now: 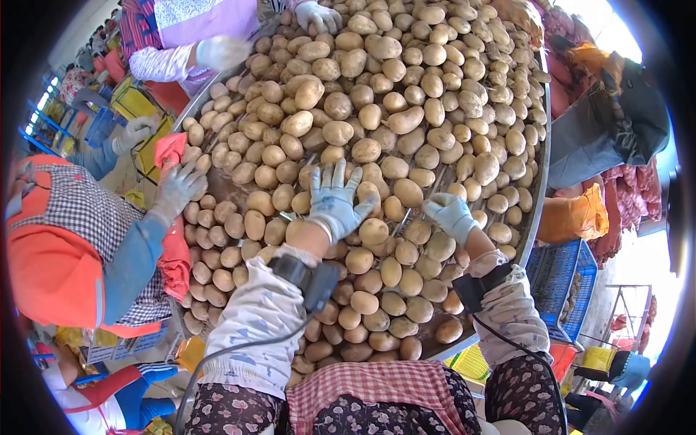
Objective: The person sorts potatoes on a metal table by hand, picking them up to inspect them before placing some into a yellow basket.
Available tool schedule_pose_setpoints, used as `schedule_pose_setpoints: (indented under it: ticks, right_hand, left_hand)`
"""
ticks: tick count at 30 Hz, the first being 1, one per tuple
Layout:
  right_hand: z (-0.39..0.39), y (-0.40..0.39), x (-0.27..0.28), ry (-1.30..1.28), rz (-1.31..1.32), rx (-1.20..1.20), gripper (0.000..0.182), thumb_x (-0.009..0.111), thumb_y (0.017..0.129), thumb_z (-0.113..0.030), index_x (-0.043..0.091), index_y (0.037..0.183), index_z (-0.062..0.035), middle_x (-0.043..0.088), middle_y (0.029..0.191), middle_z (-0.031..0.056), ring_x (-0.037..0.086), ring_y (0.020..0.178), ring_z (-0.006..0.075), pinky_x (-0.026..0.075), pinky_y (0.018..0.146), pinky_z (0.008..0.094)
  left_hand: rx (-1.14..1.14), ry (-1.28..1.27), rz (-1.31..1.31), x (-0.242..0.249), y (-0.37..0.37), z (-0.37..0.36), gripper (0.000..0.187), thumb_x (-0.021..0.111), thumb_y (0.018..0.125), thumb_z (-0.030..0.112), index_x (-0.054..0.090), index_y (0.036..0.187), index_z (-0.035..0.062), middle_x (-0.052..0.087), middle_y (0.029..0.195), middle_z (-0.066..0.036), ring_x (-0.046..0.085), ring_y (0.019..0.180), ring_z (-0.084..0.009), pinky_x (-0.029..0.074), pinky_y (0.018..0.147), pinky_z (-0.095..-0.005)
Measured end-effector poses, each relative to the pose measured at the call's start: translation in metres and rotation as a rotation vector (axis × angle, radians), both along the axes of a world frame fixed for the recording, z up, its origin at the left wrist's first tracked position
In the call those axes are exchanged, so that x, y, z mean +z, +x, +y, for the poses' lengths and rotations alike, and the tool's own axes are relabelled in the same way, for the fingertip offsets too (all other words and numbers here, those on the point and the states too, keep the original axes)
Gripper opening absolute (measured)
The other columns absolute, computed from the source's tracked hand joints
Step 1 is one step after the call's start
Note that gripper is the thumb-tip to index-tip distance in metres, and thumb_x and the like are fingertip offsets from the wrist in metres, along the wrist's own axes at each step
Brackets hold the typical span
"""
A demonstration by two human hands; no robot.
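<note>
Potatoes [338, 106] lie heaped over a large metal-rimmed table [542, 167]. My left hand [336, 201], in a pale blue glove, rests on the potatoes near the middle with its fingers spread, and holds nothing. To its right, my right hand [451, 216] wears a similar glove and touches the heap. Its fingers point left and are bent together; whether anything is between them is hidden. Dark devices with cables are strapped round both my wrists.
A co-worker in orange and checks [72, 217] stands at the left edge, a gloved hand beside the potatoes. Another in lilac [196, 22] reaches in from the top left. A blue crate [562, 286] stands right of the table, near orange and red sacks [576, 216].
</note>
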State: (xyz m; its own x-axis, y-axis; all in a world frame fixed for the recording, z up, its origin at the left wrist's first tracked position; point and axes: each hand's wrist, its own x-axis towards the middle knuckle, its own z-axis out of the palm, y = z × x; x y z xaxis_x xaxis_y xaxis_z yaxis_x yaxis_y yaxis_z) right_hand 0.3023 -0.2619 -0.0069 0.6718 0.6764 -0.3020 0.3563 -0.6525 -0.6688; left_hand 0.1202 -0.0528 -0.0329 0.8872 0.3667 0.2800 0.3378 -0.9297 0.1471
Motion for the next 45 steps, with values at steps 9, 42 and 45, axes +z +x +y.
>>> schedule_pose_setpoints:
  ticks: [9, 42, 45]
  right_hand:
    - [0.075, -0.024, 0.057, -0.489, -0.351, 0.235, 0.071, 0.053, 0.081, -0.067, 0.065, 0.115, -0.0064, 0.068, 0.110, 0.0191, 0.065, 0.104, 0.0338, 0.049, 0.092, 0.0407]
    - [-0.041, -0.102, 0.027, 1.212, 1.474, -0.417, 0.078, 0.044, 0.089, -0.069, 0.054, 0.124, -0.0004, 0.059, 0.123, 0.0181, 0.061, 0.102, 0.0316, 0.054, 0.083, 0.0435]
    - [-0.045, -0.127, 0.032, 1.280, 1.458, -0.520, 0.080, 0.041, 0.089, -0.070, 0.049, 0.134, -0.0038, 0.055, 0.132, 0.0153, 0.055, 0.116, 0.0307, 0.045, 0.101, 0.0422]
  left_hand:
    - [-0.119, -0.121, 0.177, 0.031, -0.115, -0.047, 0.081, 0.059, 0.081, 0.057, 0.044, 0.141, 0.0047, 0.033, 0.149, -0.022, 0.030, 0.138, -0.0381, 0.021, 0.113, -0.0556]
    - [-0.059, -1.641, -0.408, 0.074, -0.019, -0.088, 0.056, 0.040, 0.099, 0.054, 0.064, 0.109, 0.0048, 0.063, 0.061, -0.003, 0.049, 0.039, -0.0058, 0.036, 0.035, -0.0187]
    - [-0.209, -0.997, -0.504, 0.052, -0.031, -0.108, 0.051, 0.039, 0.103, 0.042, 0.065, 0.100, -0.0015, 0.066, 0.071, -0.005, 0.062, 0.062, -0.0174, 0.048, 0.051, -0.0290]
